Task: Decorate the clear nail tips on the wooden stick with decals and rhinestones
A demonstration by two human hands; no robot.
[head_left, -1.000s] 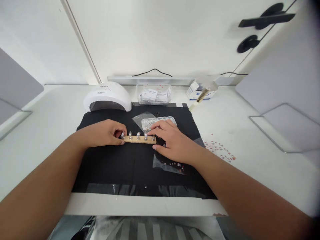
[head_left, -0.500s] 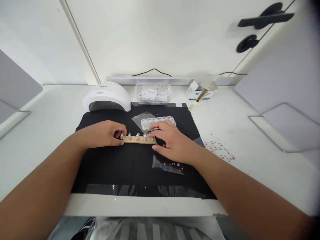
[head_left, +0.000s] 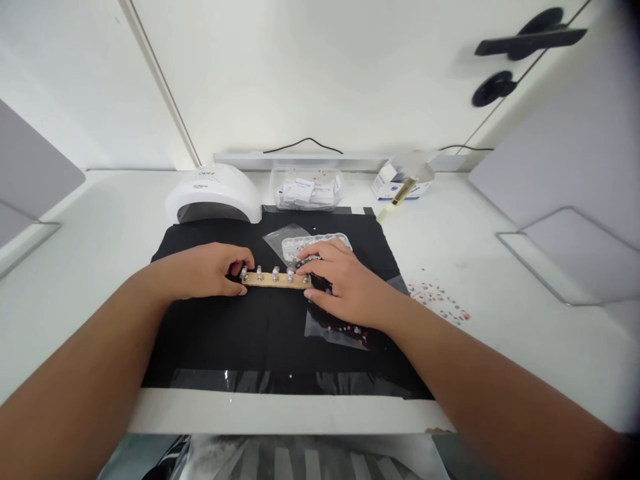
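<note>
Bracketing both ends of a wooden strip (head_left: pixel 275 281), the two hands are sitting over a black mat (head_left: pixel 215 340), about midway between the bench's (head_left: pixel 435 233) near and far edges. Left hand (head_left: pixel 225 270) is curling thumb and fingers around the left end, narrow; can't tell whether it is pressing. Right hand (head_left: pixel 340 277) is doing likewise at the right end, index fingertip hanging beside the fourth nail-tip stand (head_left: pixel 291 275); pressure unclear here too.

Done, as far as shows: five stands are standing upright in one row along the strip. Finish on each tip is too small to judge. Unplaced: small pieces are lying in a compartment tray (head_left: pixel 340 237) just behind the right hand, on a plastic sleeve (head_left: pixel 317 327) nearer the person, and as loose decorations (head_left: pixel 440 303) toward the bench's right edge. Can't tell if any are left to use.

Room: most is lying between strip and near edge, left of the sleeve. Far side is tighter: nail lamp (head_left: pixel 215 190) is standing toward the far left corner, plastic container (head_left: pixel 274 185) along the far edge.
</note>
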